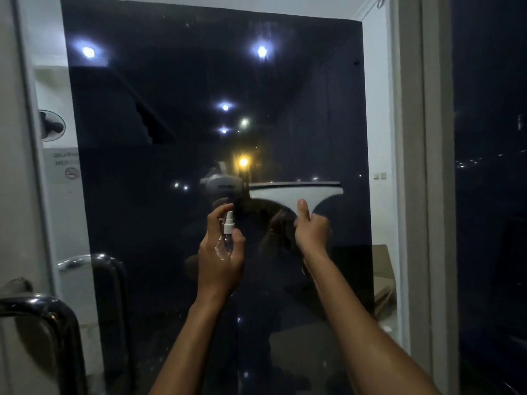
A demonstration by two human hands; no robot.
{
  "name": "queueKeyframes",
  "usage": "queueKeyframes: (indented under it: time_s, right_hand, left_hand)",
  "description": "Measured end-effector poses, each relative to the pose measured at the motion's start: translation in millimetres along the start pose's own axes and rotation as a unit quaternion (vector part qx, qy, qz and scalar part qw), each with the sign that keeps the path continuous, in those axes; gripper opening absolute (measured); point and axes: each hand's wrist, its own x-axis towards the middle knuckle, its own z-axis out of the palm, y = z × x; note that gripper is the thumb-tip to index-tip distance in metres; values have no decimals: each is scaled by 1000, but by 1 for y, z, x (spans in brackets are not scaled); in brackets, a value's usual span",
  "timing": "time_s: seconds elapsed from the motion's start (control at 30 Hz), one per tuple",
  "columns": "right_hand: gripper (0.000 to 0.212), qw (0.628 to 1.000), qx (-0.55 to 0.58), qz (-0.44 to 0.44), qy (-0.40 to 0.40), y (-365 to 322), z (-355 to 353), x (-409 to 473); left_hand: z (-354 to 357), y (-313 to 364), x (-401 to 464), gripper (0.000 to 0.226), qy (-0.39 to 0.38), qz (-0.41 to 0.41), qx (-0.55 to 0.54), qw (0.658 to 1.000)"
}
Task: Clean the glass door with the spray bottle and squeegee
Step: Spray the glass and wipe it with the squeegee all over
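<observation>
While night lights reflect in the dark glass door [182, 81] before me, my left hand [221, 260] grips the small spray bottle [228, 232], forefinger over its nozzle, and my right hand [310, 232] clasps the white squeegee [293, 193], blade uppermost against the pane.

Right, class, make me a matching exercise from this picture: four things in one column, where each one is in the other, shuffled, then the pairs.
1. spray bottle
2. squeegee
3. door handle
4. no-smoking sign

A. on the wall at the left, beyond the glass
B. in the right hand
C. bottom-left corner, chrome
D. in the left hand

Pairs: 1-D, 2-B, 3-C, 4-A
</observation>
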Motion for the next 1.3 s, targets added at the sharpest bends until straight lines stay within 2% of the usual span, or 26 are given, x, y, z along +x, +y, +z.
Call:
queueKeyframes:
  time_s: [0.13, 0.23, 0.33, 0.43, 0.53, 0.67, 0.77, 0.93, 1.1, 1.2, 1.3]
  right_hand:
    - [56, 997, -73, 32, 1, 82, -27, -48]
    - [58, 988, -116, 98, -7, 140, -47, -83]
    - [56, 985, -102, 137, -13, 162, -58, -101]
    - [53, 993, -34, 109, -24, 131, -53, -89]
    - [50, 995, 60, 75, -34, 63, -33, -46]
    - [48, 992, 100, 21, -69, -43, 6, 5]
    - [47, 993, 93, 30, -70, -57, 22, 3]
    - [52, 998, 37, 22, -51, 47, 21, -64]
    - [54, 987, -65, 126, -72, 184, -11, -135]
    - [56, 984, -56, 153, -66, 219, -26, -152]
    - [54, 984, -24, 160, -79, 220, -27, -157]
  left_hand:
    - [-5, -3, -10, 39, -10, -15, -7, 1000]
    - [-8, -6, -18, 39, -15, -22, -5, 1000]
    - [-5, -4, -30, 38, -16, -20, -7, 1000]
    - [-3, -3, -36, 38, -17, -21, -3, 1000]
    - [-2, -1, -35, 38, -16, -30, -1, 999]
    - [2, 5, -28, 38, -5, -21, 17, 1000]
    - [3, 9, -31, 38, 5, -20, 24, 999]
    - [-6, 7, -47, 42, 22, -26, 49, 998]
    - [-15, -1, -77, 38, 21, -61, 62, 996]
    - [-21, -1, -93, 38, 21, -71, 73, 995]
    - [-29, -2, -105, 38, 10, -79, 74, 994]
